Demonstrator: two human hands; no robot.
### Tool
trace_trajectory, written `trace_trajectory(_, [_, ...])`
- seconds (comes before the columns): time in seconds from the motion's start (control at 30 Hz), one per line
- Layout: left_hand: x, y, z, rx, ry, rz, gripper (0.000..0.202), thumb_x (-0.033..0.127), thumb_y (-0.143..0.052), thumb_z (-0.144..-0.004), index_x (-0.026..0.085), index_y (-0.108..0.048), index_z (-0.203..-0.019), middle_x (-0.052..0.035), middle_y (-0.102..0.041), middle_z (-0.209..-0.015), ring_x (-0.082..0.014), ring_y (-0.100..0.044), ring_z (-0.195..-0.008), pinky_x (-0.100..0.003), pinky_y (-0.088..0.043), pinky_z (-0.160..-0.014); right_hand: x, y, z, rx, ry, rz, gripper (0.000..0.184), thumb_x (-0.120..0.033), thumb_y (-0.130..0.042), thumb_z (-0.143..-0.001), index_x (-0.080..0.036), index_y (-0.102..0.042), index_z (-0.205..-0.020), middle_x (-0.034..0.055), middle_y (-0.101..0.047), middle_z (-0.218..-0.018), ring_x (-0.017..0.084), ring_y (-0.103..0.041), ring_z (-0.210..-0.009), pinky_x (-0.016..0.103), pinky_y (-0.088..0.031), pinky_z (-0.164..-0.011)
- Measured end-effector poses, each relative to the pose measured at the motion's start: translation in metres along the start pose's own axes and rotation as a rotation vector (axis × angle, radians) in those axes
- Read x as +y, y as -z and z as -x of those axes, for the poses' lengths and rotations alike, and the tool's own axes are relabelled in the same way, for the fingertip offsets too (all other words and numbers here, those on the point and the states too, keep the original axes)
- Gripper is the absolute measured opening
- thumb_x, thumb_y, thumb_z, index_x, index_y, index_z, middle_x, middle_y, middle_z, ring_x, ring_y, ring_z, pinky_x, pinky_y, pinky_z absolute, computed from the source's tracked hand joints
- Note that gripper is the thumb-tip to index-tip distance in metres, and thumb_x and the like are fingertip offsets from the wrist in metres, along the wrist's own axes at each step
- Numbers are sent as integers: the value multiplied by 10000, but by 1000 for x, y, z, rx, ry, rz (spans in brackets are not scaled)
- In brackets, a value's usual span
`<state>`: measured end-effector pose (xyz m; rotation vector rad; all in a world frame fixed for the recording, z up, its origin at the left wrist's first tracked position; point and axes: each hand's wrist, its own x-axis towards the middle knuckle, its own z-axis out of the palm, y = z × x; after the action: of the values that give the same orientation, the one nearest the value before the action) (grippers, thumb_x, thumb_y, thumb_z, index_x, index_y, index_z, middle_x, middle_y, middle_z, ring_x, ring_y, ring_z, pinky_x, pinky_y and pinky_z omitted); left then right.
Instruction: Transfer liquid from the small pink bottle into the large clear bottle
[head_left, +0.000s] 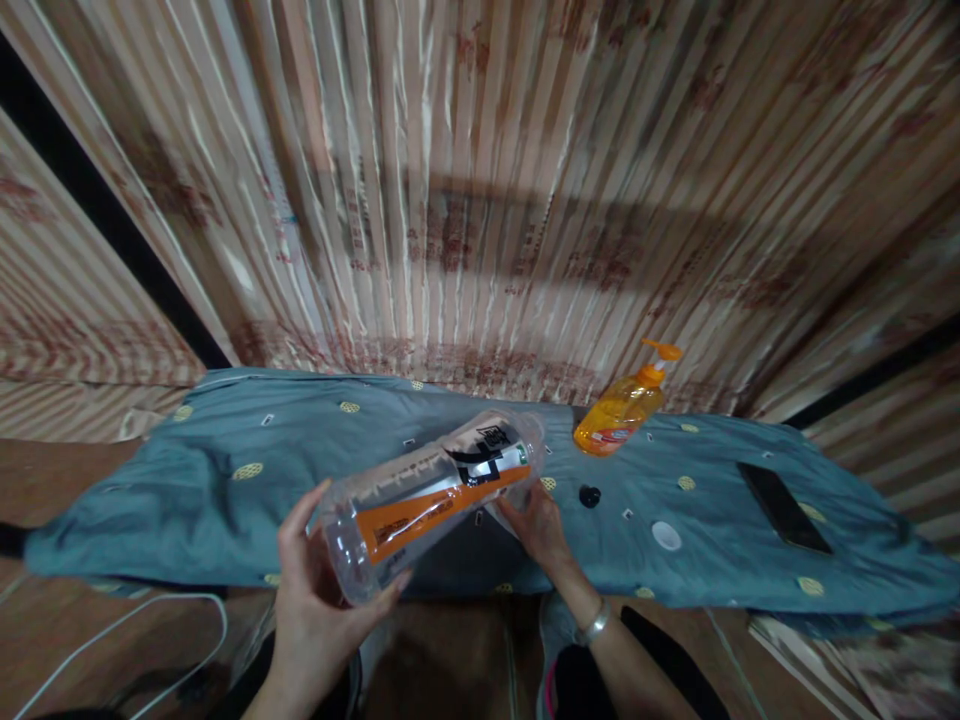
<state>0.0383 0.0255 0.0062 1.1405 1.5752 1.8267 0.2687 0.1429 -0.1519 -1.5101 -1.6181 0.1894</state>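
A large clear plastic bottle [427, 497] with an orange, silver and black label lies tilted in front of me, its neck end pointing up and to the right. My left hand [319, 565] is wrapped round its base, thumb on the near side. Under the neck end, my right hand [534, 520] has its fingers closed against the bottle, partly hidden behind it. Something white shows beside the right fingers; I cannot make out what it is. Just right of that hand, a small black cap [590, 496] and a round white lid [666, 536] rest on the cloth.
A pump bottle of orange liquid [616, 415] stands at the back of the blue-green patterned cloth [225, 520]. Farther right lies a black phone [781, 505]. Behind hangs a striped, flowered curtain [480, 200]. A white cable [180, 598] loops on the floor at left.
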Motion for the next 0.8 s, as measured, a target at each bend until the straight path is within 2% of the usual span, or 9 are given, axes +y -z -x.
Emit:
trace_trajectory(0.2, [1, 1, 0, -6, -23, -5, 890, 330, -915, -523, 212, -515, -1309, -92, -668, -1181, -282, -721, -1014, -371, -634, -792, 2, 1, 0, -23, -4, -11, 300, -553, -587, -896, -255, -556, -905, 82, -702, -778, 308, -693, -724, 493, -603, -656])
trace_trajectory(0.4, [-4, 6, -3, -30, -18, -2, 887, 341, -911, -559, 213, -498, -1334, -99, -671, -1171, -272, -729, -994, -367, -643, -767, 3, 1, 1, -44, 5, 2, 313, -561, -571, -912, -249, -546, -925, 88, -699, -806, 312, -702, -765, 508, -608, -690])
trace_trajectory(0.57, [-11, 12, -9, -118, -151, -124, 915, 299, -942, -488, 222, -505, -1288, -77, -689, -1119, -280, -746, -935, -360, -652, -711, 3, 2, 0, -46, 5, 1, 273, -512, -605, -899, -251, -562, -970, 87, -712, -849, 323, -712, -813, 514, -611, -712])
trace_trajectory(0.7, [-4, 5, -4, -47, -35, -12, 856, 349, -885, -598, 228, -487, -1346, -70, -709, -1103, -276, -753, -943, -375, -655, -727, 0, 2, 0, -40, -5, -6, 240, -480, -642, -880, -264, -568, -951, 68, -702, -826, 312, -710, -800, 494, -618, -707])
trace_trajectory(0.8, [0, 1, 0, -46, -5, 13, 842, 342, -894, -595, 246, -500, -1334, -68, -714, -1111, -279, -750, -973, -391, -658, -760, -1, 2, 0, -20, 1, 3, 235, -489, -630, -890, -269, -573, -947, 62, -698, -810, 306, -702, -777, 493, -619, -697])
